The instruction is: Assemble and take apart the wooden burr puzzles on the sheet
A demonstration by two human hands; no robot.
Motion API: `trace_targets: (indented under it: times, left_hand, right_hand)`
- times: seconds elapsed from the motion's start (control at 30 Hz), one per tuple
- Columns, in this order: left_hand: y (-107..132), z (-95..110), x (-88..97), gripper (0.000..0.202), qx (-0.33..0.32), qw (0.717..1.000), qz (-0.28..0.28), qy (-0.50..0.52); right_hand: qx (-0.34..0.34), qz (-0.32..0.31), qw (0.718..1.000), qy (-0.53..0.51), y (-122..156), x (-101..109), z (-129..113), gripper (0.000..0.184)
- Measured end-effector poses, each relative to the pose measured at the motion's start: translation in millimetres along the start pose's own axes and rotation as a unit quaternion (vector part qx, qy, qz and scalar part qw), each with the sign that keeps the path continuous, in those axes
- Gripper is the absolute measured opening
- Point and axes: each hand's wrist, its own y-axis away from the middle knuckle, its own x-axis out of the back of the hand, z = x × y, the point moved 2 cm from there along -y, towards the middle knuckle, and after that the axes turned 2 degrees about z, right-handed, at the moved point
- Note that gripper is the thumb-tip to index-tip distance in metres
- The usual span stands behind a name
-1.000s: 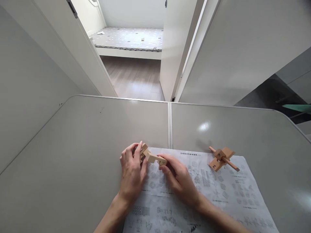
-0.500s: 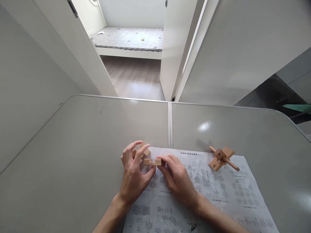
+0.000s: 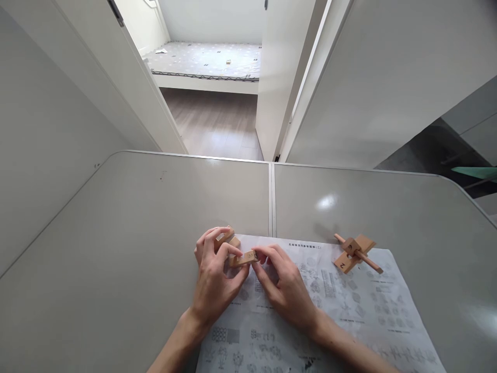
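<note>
My right hand (image 3: 287, 282) pinches the right end of a small wooden puzzle bar (image 3: 248, 257) with dark marks on its face. Thumb and index finger of my left hand (image 3: 213, 272) close on the bar's left part. Under the curled outer fingers of that hand are more light wooden puzzle pieces (image 3: 234, 242), partly hidden; whether they touch the bar I cannot tell. Both hands are just above the top left of a printed sheet (image 3: 287, 321) with rows of small diagrams.
On the sheet's upper right rests a group of crossed wooden puzzle pieces (image 3: 355, 253), with a rod through it and a "2" on one piece. The grey table (image 3: 116, 248) has a metal seam (image 3: 272, 199). Beyond its far edge are a doorway and a bed (image 3: 205, 59).
The bar has tilted and turned, its right end now higher, and its notch is largely covered. My left index finger has come down onto it. The crossed pieces have stayed put.
</note>
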Motion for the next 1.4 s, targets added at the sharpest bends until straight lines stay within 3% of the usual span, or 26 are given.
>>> trace_targets:
  times: [0.37, 0.8, 1.07, 1.4]
  left_hand:
    - [-1.5, 2.5, 0.9, 0.013, -0.001, 1.000, -0.002, -0.012]
    - [-0.5, -4.0, -0.4, 0.005, 0.026, 0.999, 0.018, -0.022]
    - [2.1, -7.5, -2.3, 0.029, 0.065, 0.997, 0.022, -0.017]
    - [1.9, -9.5, -3.9, 0.030, 0.046, 0.999, 0.017, -0.018]
  right_hand:
    - [-0.012, -0.008, 1.000, -0.015, 0.0, -0.5, 0.6, 0.039]
    - [-0.010, -0.001, 1.000, -0.007, -0.5, 1.0, -0.4, 0.032]
    - [-0.010, -0.004, 1.000, -0.016, -1.0, 1.5, -1.8, 0.030]
    - [-0.008, -0.008, 1.000, -0.014, 0.1, -0.4, 0.1, 0.029]
